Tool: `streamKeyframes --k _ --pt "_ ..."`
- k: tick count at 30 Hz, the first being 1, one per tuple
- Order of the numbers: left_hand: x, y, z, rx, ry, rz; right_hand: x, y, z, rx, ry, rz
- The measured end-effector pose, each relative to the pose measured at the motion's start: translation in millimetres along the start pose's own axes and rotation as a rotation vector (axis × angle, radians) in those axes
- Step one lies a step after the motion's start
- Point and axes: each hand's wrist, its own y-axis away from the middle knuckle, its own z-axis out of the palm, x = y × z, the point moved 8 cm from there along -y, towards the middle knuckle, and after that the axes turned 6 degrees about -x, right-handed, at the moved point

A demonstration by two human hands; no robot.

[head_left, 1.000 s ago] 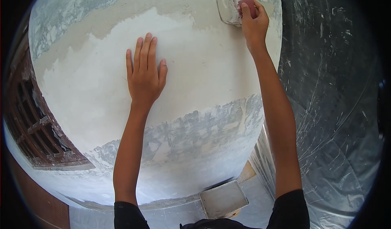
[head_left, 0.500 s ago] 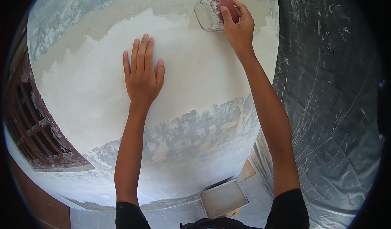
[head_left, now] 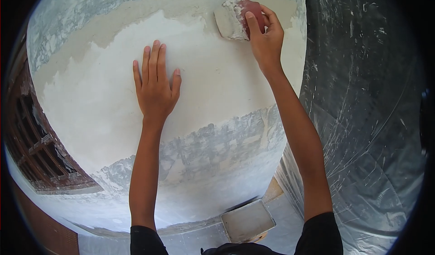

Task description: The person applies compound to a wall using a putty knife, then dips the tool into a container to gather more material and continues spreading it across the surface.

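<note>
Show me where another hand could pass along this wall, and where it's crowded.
The pale wall is free between the left hand and right forearm, and leftward from the left hand to the brown barred frame. It is crowded at upper right, where the right hand holds the scraper.

Wall (head_left: 97, 114): in the middle
Left hand (head_left: 156, 92): on the wall, left of the right hand (head_left: 268, 37)
Scraper (head_left: 236, 20): in the right hand, on the wall, higher up than the left hand
Window (head_left: 44, 138): far left, lower down
Sheet (head_left: 360, 132): right of the wall
Tray (head_left: 248, 221): down by the wall's bottom
</note>
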Motion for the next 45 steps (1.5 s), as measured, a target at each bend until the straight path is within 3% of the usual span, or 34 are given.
streamKeyframes --k 2,3,5,7,10,13,14,18,20,24,28,32,35,36,40,42,45 --pt "0.7 1.1 -0.1 -0.009 -0.002 0.003 -2.6 1.8 6.4 -0.017 0.279 -0.103" --pt "0.9 1.9 -1.7 0.000 -0.025 0.003 0.8 -0.6 1.3 -0.013 0.279 -0.101" --pt "1.2 2.2 -2.7 0.010 -0.049 -0.001 24.7 -9.5 -35.1 0.141 0.052 0.062" --pt "2.5 2.5 -2.3 0.011 -0.056 -0.007 49.2 -14.1 -83.2 0.316 0.054 0.193" --pt "3.9 3.0 -1.8 0.012 -0.068 -0.012 70.0 -13.1 -136.7 0.537 0.052 0.179" --pt "4.6 3.5 0.8 0.000 -0.073 -0.032 56.5 -7.2 -130.2 0.556 -0.134 0.202" --pt "5.4 3.9 1.4 0.000 -0.073 -0.031 48.0 -4.4 -120.7 0.557 -0.133 0.202" --pt "4.9 4.4 0.5 0.010 -0.072 -0.032 4.3 -2.0 -24.9 0.120 -0.143 0.119" --pt "4.3 4.4 0.1 0.009 -0.071 -0.031 -9.8 4.1 12.6 -0.005 -0.072 -0.024" --pt "2.6 5.8 0.1 0.000 -0.057 -0.021 7.0 0.5 7.7 0.051 0.125 -0.035" --pt "2.2 7.2 2.1 -0.017 -0.017 -0.019 46.7 -7.3 -68.5 0.289 0.013 0.198" --pt "3.8 7.8 2.8 -0.018 -0.032 -0.022 75.8 -7.1 -136.9 0.526 0.036 0.171" --pt "4.3 7.9 3.2 -0.018 -0.034 -0.025 56.1 0.3 -126.2 0.545 -0.144 0.184" --pt "4.1 7.9 3.2 -0.019 -0.032 -0.025 48.9 2.6 -116.4 0.545 -0.144 0.183" --pt "3.1 7.3 2.4 -0.018 -0.024 -0.019 12.2 3.8 -30.3 0.135 -0.071 0.072" --pt "2.9 6.9 0.2 -0.011 -0.034 -0.017 8.1 7.5 -0.2 0.026 0.028 -0.017" --pt "2.2 7.2 -1.7 -0.007 -0.034 -0.009 22.5 0.6 -10.5 0.090 0.089 -0.021"
